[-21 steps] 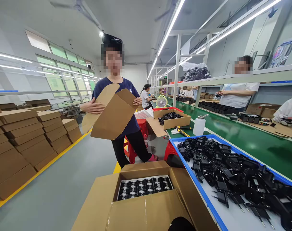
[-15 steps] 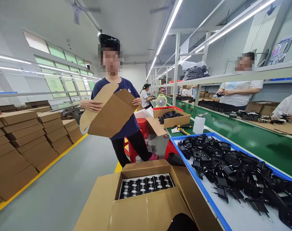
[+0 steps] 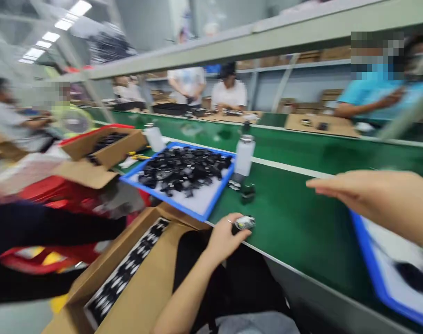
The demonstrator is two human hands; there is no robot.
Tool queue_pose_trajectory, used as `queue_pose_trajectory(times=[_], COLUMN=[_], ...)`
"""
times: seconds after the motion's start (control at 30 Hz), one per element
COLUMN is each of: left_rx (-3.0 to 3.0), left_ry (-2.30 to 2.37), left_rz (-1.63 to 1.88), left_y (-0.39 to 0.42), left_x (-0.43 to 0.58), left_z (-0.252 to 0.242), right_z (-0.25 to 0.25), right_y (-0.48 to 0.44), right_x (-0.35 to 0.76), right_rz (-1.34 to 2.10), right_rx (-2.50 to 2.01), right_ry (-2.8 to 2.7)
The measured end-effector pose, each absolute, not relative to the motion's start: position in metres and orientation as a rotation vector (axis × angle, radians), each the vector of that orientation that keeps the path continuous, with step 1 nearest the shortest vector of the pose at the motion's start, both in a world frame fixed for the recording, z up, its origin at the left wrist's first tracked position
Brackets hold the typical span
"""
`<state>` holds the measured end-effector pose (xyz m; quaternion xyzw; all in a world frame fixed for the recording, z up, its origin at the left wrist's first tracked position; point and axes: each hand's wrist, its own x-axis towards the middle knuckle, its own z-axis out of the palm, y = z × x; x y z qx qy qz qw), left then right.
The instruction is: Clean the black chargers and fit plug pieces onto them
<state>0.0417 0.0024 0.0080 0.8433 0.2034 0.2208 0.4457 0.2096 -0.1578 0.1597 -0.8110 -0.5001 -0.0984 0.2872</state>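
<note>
My left hand (image 3: pixel 224 237) rests at the near edge of the green conveyor belt (image 3: pixel 295 218), its fingers closed on a small dark plug part (image 3: pixel 244 223). Over the belt to the right, my right hand (image 3: pixel 364 197) reaches leftward with fingers stretched out flat and nothing in it. A blue tray (image 3: pixel 183 176) heaped with black plug parts lies on the belt to the left. Two small black parts (image 3: pixel 248 192) stand by a white bottle (image 3: pixel 244 155). An open cardboard box (image 3: pixel 127 273) with rows of packed parts sits below my left arm.
Another blue tray (image 3: pixel 388 283) sits at the right edge under my right arm. A second cardboard box (image 3: pixel 103 146) of parts and a white bottle (image 3: pixel 154 137) stand further left. Several people work along the far side of the belt. The picture is motion-blurred.
The view has swung from the aisle and the person folding a carton to the belt. Both my hands have come into view, the left one holding a small part.
</note>
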Motion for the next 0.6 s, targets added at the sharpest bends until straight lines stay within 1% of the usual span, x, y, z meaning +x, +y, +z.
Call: queue_pose_trajectory(times=[0.03, 0.1, 0.17, 0.23, 0.3, 0.4, 0.47, 0.53, 0.6], left_rx=[2.123, 2.17, 2.198, 2.225, 2.249, 2.268, 2.272, 2.264, 2.261], left_ry=[0.483, 0.457, 0.456, 0.484, 0.525, 0.567, 0.598, 0.627, 0.62], left_rz=[0.546, 0.534, 0.524, 0.538, 0.566, 0.574, 0.554, 0.532, 0.521], left_y=[0.003, 0.005, 0.006, 0.007, 0.008, 0.01, 0.011, 0.012, 0.013], left_x=[0.05, 0.062, 0.07, 0.074, 0.077, 0.078, 0.077, 0.075, 0.072], left_z=[0.007, 0.002, -0.004, -0.009, -0.012, -0.013, -0.013, -0.014, -0.016], right_z=[0.173, 0.189, 0.189, 0.17, 0.136, 0.08, 0.053, 0.04, 0.04], right_y=[-0.177, -0.21, -0.237, -0.259, -0.272, -0.272, -0.265, -0.26, -0.261], right_x=[0.213, 0.218, 0.223, 0.229, 0.232, 0.224, 0.216, 0.215, 0.226], right_rz=[-0.358, -0.406, -0.234, -0.01, 0.11, 0.097, 0.046, -0.016, -0.145], right_rx=[-2.311, -2.629, -2.847, -2.936, -2.986, -2.836, -2.746, -2.731, -2.792], right_ry=[-1.295, -1.041, -0.71, -0.593, -0.715, -1.191, -1.462, -1.574, -1.433])
